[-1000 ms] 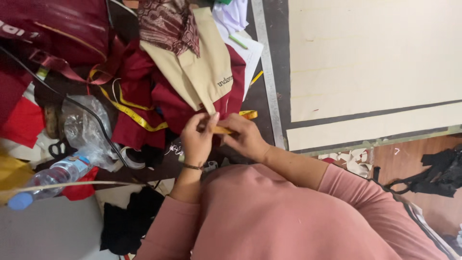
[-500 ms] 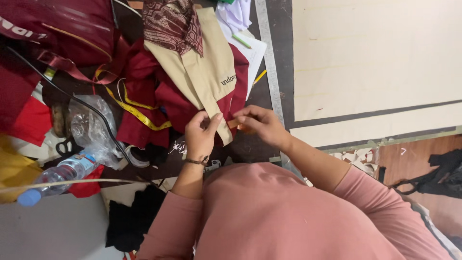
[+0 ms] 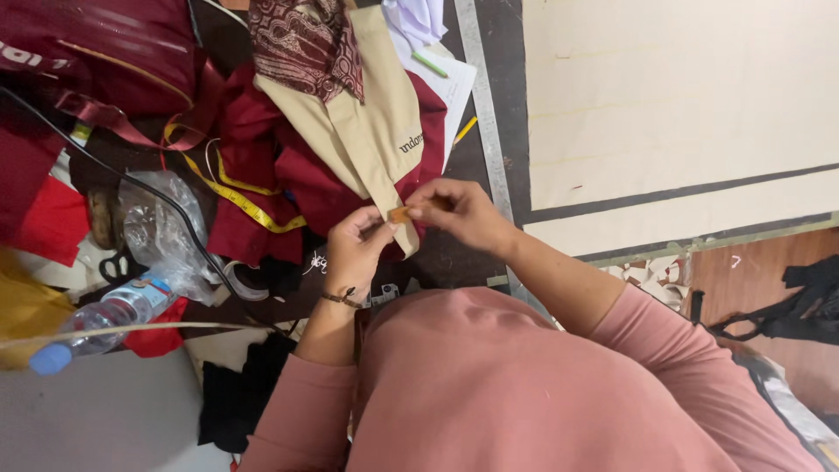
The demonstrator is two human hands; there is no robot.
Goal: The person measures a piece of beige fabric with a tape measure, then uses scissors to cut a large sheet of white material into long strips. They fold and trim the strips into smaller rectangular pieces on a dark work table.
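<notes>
Cloth everywhere on this bench, matt and soft

Beige cloth piece (image 3: 371, 140) matt, smooth-woven; maroon fabric (image 3: 253, 131) dull; water bottle (image 3: 109, 315) clear glossy plastic; measuring tape (image 3: 236, 188) yellow, slightly shiny; sleeve (image 3: 524, 385) pink matt knit

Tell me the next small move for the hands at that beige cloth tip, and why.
Probably draw the small orange piece along the narrow end of the beige cloth. The right hand pinches it there, while the left hand pins the tip. What the piece is cannot be told.
</notes>
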